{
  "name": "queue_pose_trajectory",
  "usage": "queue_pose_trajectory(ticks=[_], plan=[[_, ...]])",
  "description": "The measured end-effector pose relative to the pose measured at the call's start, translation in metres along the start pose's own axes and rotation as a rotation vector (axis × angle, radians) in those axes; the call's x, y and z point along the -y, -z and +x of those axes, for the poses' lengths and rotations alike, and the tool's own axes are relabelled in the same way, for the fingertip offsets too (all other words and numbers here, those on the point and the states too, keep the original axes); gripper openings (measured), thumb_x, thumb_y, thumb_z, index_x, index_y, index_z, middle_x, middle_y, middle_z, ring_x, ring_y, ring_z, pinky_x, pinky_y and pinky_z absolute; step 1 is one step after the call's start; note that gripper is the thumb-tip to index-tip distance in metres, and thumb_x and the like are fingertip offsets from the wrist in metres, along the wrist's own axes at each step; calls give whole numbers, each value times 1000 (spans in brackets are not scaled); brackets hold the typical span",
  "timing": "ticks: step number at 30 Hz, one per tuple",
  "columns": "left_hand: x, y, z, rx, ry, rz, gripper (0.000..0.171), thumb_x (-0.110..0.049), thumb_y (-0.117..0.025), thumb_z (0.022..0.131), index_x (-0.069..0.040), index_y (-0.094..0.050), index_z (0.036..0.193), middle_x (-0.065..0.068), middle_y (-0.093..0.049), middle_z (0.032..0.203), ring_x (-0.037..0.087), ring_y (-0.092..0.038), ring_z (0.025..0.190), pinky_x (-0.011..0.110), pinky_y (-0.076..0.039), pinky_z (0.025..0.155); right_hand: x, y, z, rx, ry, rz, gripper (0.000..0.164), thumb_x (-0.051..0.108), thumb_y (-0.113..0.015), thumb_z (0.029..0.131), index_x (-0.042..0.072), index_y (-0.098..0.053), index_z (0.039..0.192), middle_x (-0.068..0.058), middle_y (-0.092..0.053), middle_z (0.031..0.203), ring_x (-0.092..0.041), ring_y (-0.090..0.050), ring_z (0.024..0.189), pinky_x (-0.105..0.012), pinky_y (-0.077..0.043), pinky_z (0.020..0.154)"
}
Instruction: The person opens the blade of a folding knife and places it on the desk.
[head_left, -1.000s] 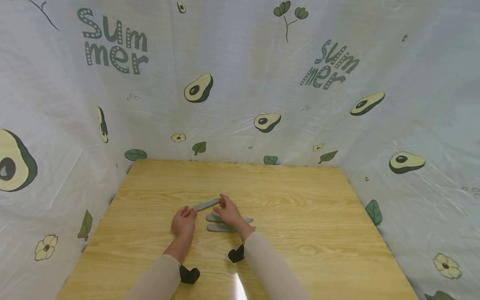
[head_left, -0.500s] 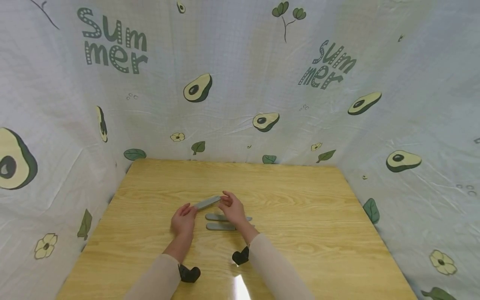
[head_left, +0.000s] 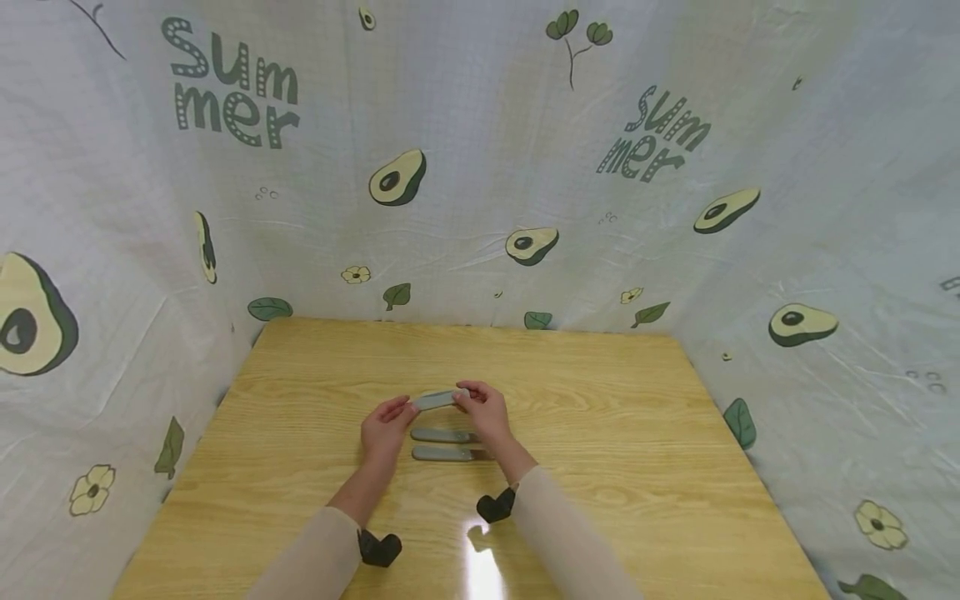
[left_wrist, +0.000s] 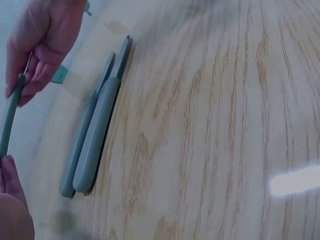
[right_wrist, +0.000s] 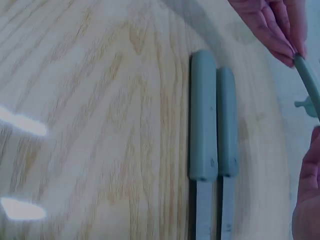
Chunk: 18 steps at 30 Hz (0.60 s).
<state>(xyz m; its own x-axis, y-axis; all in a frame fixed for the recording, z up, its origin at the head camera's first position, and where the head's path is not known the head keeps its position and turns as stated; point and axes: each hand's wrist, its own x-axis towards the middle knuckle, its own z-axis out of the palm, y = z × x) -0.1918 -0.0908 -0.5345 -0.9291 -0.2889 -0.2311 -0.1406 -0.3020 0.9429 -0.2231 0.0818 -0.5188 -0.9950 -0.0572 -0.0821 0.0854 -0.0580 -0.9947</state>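
Note:
A knife with a grey-green handle [head_left: 433, 402] is held up between both hands over the table. My left hand [head_left: 385, 429] pinches the left end of its handle. With fingers around its other end, my right hand [head_left: 489, 417] grips it near where a thin strip of metal shows in the left wrist view; most of the blade is hidden there. Two more knives, a farther one [head_left: 437, 435] and a nearer one [head_left: 441, 454], lie side by side just below the hands. Their handles [right_wrist: 203, 120] point left in the head view, and the right forearm partly covers their blades.
The wood-grain table [head_left: 600, 450] is bordered by a pale curtain [head_left: 465, 192] printed with avocados and leaves. Black wrist mounts [head_left: 380, 549] sit at both cuffs. A bright reflection shows on the tabletop near its front.
Both hands have moved right with the held knife, which now lies more level. The right hand's fingers have closed further over its end. The two knives on the table have stayed put.

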Motion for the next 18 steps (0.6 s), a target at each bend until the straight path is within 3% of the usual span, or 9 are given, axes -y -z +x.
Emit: queue_pose_trajectory(ticks=[4, 8, 18], plan=[[-1, -1, -1, 126, 41, 3, 33, 2, -68, 86, 14, -60, 116, -2, -71, 85, 4, -69, 77, 22, -58, 81, 4, 18, -4, 66, 1, -22, 31, 2, -64, 91, -14, -58, 116, 2, -63, 84, -7, -65, 78, -40, -58, 89], [0, 0, -2, 227, 54, 8, 29, 5, -66, 86, 16, -60, 113, 2, -72, 86, 9, -70, 78, 27, -59, 83, 2, 32, -7, 120, 11, -43, 32, 4, -64, 91, -15, -57, 116, 3, -63, 84, -7, -65, 80, -54, -51, 97], [0, -1, -2, 356, 10, 144, 32, 2, -66, 87, 15, -59, 116, 10, -72, 93, 7, -69, 77, 33, -59, 85, 1, 47, -12, 177, -5, -14, 30, 0, -64, 90, -18, -56, 113, 5, -65, 82, -7, -65, 80, -55, -48, 98]])
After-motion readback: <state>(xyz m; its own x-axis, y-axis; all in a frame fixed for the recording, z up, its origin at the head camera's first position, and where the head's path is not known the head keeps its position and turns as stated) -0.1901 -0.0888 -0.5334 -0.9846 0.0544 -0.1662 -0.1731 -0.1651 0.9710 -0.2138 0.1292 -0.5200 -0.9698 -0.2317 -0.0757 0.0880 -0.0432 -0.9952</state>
